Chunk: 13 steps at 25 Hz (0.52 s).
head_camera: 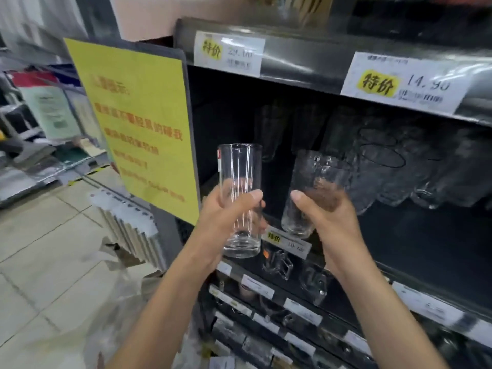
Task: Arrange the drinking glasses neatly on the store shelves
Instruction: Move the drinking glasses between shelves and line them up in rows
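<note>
My left hand (226, 217) grips a tall straight clear glass (241, 166) around its lower half and holds it upright in front of the dark shelf bay. My right hand (327, 211) grips a textured clear glass (316, 171), tilted slightly to the right, beside the first. The two glasses are apart. Several more textured glasses (394, 169) stand in a row on the shelf to the right, and a few taller ones (271, 129) stand blurred at the back.
A yellow notice (141, 123) hangs on the shelf's left end panel. Price tags (404, 83) line the upper shelf edge (292, 65). Lower shelves (292, 310) hold glassware and labels. Tiled floor (40, 249) lies to the left.
</note>
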Available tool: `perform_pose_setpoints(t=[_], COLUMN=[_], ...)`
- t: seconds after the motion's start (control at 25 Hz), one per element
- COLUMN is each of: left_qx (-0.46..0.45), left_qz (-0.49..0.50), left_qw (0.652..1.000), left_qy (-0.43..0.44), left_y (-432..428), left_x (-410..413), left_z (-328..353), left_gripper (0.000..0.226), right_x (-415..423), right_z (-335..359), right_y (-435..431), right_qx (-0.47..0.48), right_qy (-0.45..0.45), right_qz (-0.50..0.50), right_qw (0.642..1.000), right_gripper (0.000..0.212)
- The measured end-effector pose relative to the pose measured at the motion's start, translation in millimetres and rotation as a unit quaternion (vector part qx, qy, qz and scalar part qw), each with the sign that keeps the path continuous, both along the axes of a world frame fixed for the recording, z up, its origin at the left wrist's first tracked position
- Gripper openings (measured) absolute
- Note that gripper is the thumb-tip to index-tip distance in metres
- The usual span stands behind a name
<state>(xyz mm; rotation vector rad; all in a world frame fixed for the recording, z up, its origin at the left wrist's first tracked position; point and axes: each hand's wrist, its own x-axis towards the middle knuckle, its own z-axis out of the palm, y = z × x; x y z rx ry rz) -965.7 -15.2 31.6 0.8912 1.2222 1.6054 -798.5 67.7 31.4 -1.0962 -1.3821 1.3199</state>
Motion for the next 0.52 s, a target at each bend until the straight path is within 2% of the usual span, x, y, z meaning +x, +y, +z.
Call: perform_pose_setpoints(t=[0.12, 0.28, 0.44, 0.52], left_qx=[0.002, 0.022, 0.025, 0.023], left_qz=[-0.056, -0.093, -0.107, -0.093], left_qw=[0.998, 0.993, 0.991, 0.993], left_qy=[0.002, 0.076, 0.074, 0.071], left_y=[27, 56, 77, 88], left_x=[-19, -36, -51, -58], left_z=[5, 8, 4, 0], left_gripper=[0.056, 0.028, 0.040, 0.037], right_x=[-22, -53, -68, -72], right_z=[4, 1, -4, -5], right_y=[18, 43, 56, 63], right_qx=[0.026, 0.065, 0.085, 0.088], right_qy=[-0.016, -0.060, -0.089, -0.100], right_qz=[-0.066, -0.119, -0.161, -0.168], right_qw=[0.997, 0.989, 0.979, 0.977], right_gripper=[0.043, 0.046, 0.050, 0.053])
